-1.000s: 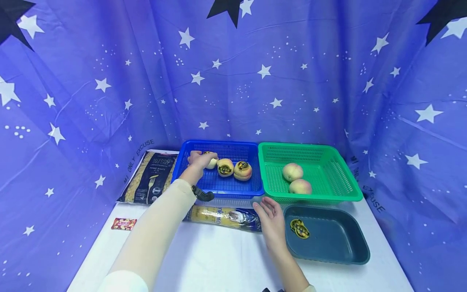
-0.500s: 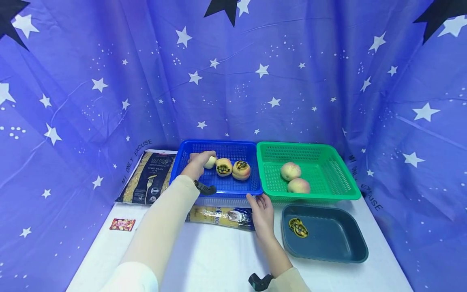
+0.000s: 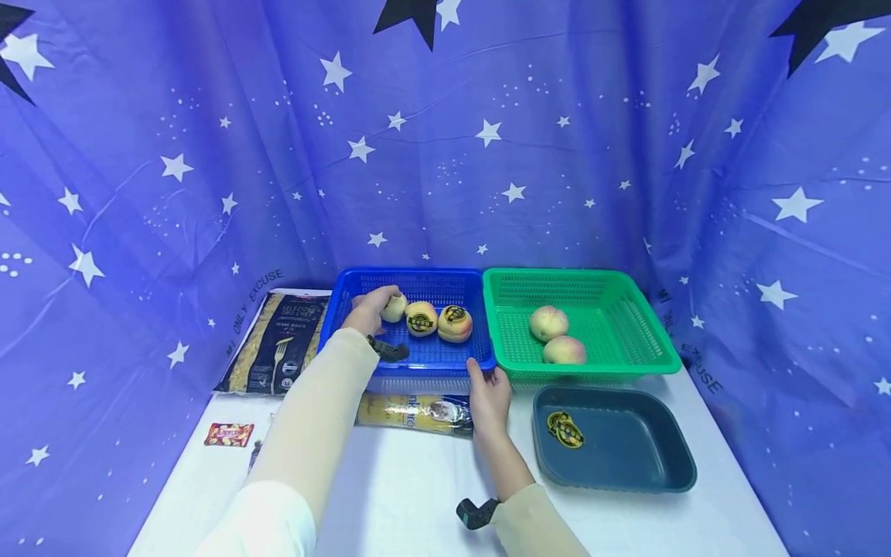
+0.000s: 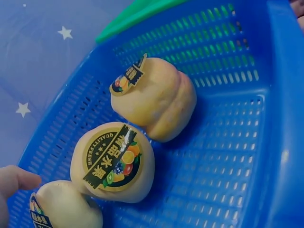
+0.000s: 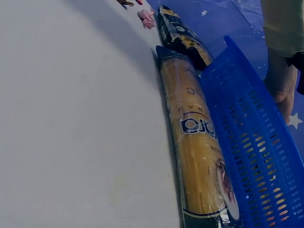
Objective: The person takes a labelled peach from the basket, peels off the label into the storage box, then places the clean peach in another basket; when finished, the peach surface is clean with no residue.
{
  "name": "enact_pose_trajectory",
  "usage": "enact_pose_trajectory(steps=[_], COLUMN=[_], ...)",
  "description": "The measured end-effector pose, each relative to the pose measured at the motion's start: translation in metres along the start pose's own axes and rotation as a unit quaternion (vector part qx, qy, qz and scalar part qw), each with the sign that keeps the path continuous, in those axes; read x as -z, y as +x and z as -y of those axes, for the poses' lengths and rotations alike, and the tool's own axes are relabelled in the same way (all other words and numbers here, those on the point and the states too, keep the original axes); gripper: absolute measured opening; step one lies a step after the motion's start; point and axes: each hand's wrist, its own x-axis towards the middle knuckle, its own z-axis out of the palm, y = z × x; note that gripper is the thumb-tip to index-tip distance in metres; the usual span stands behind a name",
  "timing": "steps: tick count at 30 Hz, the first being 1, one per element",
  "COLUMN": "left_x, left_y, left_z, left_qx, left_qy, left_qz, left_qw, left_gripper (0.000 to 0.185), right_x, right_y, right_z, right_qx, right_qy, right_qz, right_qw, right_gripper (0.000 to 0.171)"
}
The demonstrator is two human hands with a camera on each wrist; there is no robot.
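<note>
In the blue basket (image 3: pixel 411 366), three peaches stand in a row. My left hand (image 3: pixel 366 311) reaches over the basket's left side and holds the leftmost peach (image 4: pixel 71 206), its fingers (image 4: pixel 21 179) at the fruit's edge. That peach's label shows on the side facing the hand. The middle peach (image 3: pixel 421 319) and the right peach (image 3: pixel 455 324) also carry black-and-gold labels. My right hand (image 3: pixel 490 398) grips the basket's front right corner, thumb over the rim; this hand is out of sight in its own wrist view.
A green basket (image 3: pixel 626 325) with two peaches adjoins on the right. In front stands a grey tray (image 3: pixel 626 452) holding loose labels (image 3: pixel 565 430). A spaghetti pack (image 3: pixel 418 411) lies before the blue basket, a penne bag (image 3: pixel 271 340) at left, a red packet (image 3: pixel 229 435) nearer.
My right hand has moved left and forward from over the spaghetti pack's end to the blue basket's front rim. My left hand stays at the leftmost peach while the view shifts slightly.
</note>
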Motion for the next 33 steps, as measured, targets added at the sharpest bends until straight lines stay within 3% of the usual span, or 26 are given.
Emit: enact_pose_trajectory(steps=[5,8,11,16,24,29,33], left_x=[-0.004,-0.006,-0.007,-0.004,-0.002,0.001,0.004], left_y=[0.006,0.001,0.006,0.009,-0.006,-0.014,-0.030], left_z=[0.002,0.003,0.005,0.005,-0.001,0.000,0.003], left_qx=[-0.002,-0.001,0.001,-0.002,-0.036,-0.058,-0.098], left_qy=[0.011,0.003,0.002,-0.002,-0.015,-0.070,-0.094], left_qz=[-0.011,0.005,0.010,-0.003,-0.030,-0.010,0.004], left_qw=[0.9999,1.0000,0.9999,1.0000,0.9988,0.9958,0.9907], left_gripper=[0.091,0.090,0.092,0.092,0.092,0.083,0.075], right_x=[0.002,0.004,0.004,0.001,-0.002,-0.002,-0.003], right_y=[0.001,0.001,0.003,0.003,0.007,0.005,0.001], right_z=[-0.006,-0.009,-0.012,-0.013,-0.009,-0.012,-0.013], right_qx=[0.011,0.014,0.011,0.024,0.067,0.055,0.044], right_qy=[-0.002,-0.004,0.001,0.016,0.025,0.023,0.021], right_qz=[-0.001,-0.011,-0.013,-0.003,-0.018,-0.018,-0.018], right_qw=[1.000,1.000,1.000,1.000,0.997,0.998,0.999], right_gripper=[0.067,0.070,0.071,0.070,0.062,0.064,0.065])
